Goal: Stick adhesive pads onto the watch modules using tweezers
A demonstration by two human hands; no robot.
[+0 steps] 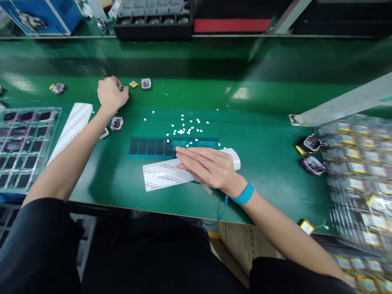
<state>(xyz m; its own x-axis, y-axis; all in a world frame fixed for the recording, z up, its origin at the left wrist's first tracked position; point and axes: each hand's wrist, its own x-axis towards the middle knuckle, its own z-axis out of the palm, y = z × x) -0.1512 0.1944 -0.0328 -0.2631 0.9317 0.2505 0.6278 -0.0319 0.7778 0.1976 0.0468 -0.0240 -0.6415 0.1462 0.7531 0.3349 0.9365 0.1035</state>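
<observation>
My left hand is closed around a small dark item at the back left, mostly hidden by the fingers. Close to its right lies a small open device wired to a yellow battery. My right hand, with a blue wrist band, holds metal tweezers, their tip by a blue sheet bearing rows of black strips. Under that hand lie a white printed paper strip and a white rounded object.
Small white pieces are scattered mid-table. A clear tray and a long paper strip lie left. Stacked trays of batteries, two wired devices and a slanted white post stand right. A shelf edge spans the back.
</observation>
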